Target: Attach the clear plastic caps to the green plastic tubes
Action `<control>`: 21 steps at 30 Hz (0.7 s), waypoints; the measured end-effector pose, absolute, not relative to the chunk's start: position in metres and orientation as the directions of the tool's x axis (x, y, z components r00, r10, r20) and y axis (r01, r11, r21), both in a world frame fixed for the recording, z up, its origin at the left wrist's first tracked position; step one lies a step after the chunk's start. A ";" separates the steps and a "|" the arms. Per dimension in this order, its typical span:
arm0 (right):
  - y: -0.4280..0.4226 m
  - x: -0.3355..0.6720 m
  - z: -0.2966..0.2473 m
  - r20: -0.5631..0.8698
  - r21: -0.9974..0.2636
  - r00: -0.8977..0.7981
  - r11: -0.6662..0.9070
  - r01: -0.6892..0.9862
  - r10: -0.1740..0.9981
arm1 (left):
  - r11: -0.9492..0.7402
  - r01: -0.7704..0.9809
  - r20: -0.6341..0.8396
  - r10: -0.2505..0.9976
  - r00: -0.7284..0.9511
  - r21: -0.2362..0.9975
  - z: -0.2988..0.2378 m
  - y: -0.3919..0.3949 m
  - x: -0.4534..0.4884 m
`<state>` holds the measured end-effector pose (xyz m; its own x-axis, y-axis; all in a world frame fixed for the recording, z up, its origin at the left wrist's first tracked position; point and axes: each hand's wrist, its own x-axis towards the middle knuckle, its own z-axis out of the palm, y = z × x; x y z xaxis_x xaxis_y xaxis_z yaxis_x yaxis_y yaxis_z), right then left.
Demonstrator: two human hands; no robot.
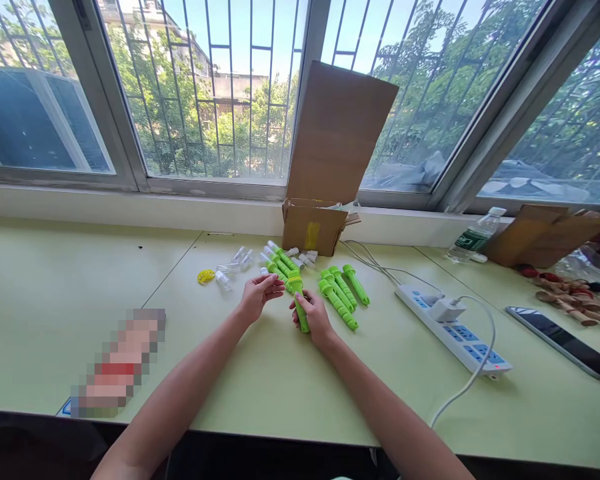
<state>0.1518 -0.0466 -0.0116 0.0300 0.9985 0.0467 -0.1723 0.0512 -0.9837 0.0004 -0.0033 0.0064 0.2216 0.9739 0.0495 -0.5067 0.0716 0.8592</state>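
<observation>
My right hand (pixel 314 316) is wrapped around a bright green plastic tube (pixel 303 323), which stands tilted with its wider ribbed end up. A yellow ring shows near that upper end. Just left of it is my left hand (pixel 263 296), thumb and fingers drawn together close to the ribbed end; anything between the fingertips is too small to make out. Behind my hands lie several green spiral tubes with clear tips (pixel 279 261). To the right rest several green spiral tubes without clear tips (pixel 341 303). Small clear plastic caps (pixel 224 280) and a yellow bunch of thin rings (pixel 205 276) lie at the left.
An open cardboard box (pixel 300 227) stands at the back, with small white pieces (pixel 307 259) before it. On the right are a power strip (pixel 453 330) with a plugged-in charger and cable, a phone (pixel 565 340), a water bottle (pixel 475 237) and wooden pieces (pixel 575 297). A blurred-out object (pixel 123 363) lies left.
</observation>
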 end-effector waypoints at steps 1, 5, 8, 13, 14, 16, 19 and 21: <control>-0.047 0.152 -0.011 0.045 -0.984 0.028 0.049 -0.174 0.999 | 0.025 -0.474 0.053 0.987 0.151 0.880 0.006 -0.002 0.000; -0.047 0.152 -0.010 0.037 -0.982 0.021 0.041 -0.186 0.999 | -0.200 -0.192 0.174 0.974 -0.146 0.961 0.004 0.003 -0.004; -0.048 0.152 -0.010 0.030 -0.981 0.029 0.035 -0.189 0.999 | -0.355 0.093 0.365 0.920 -0.144 0.930 0.003 0.002 -0.009; -0.048 0.151 -0.010 0.037 -0.982 0.036 0.043 -0.183 0.999 | -0.491 0.545 0.578 0.816 0.016 0.679 0.005 -0.006 -0.006; -0.048 0.151 -0.010 0.040 -0.982 0.035 0.046 -0.184 0.999 | -0.502 0.604 0.593 0.803 0.060 0.619 0.005 -0.007 -0.005; -0.049 0.150 -0.010 0.046 -0.981 0.033 0.051 -0.187 0.998 | -0.526 0.679 0.610 0.779 0.144 0.511 0.004 -0.007 -0.002; -0.049 0.151 -0.009 0.049 -0.981 0.029 0.053 -0.187 0.998 | -0.550 0.726 0.604 0.762 0.234 0.413 -0.001 -0.004 -0.002; -0.049 0.151 -0.009 0.052 -0.980 0.028 0.056 -0.189 0.998 | -0.530 0.754 0.567 0.782 0.259 0.388 -0.007 -0.002 -0.003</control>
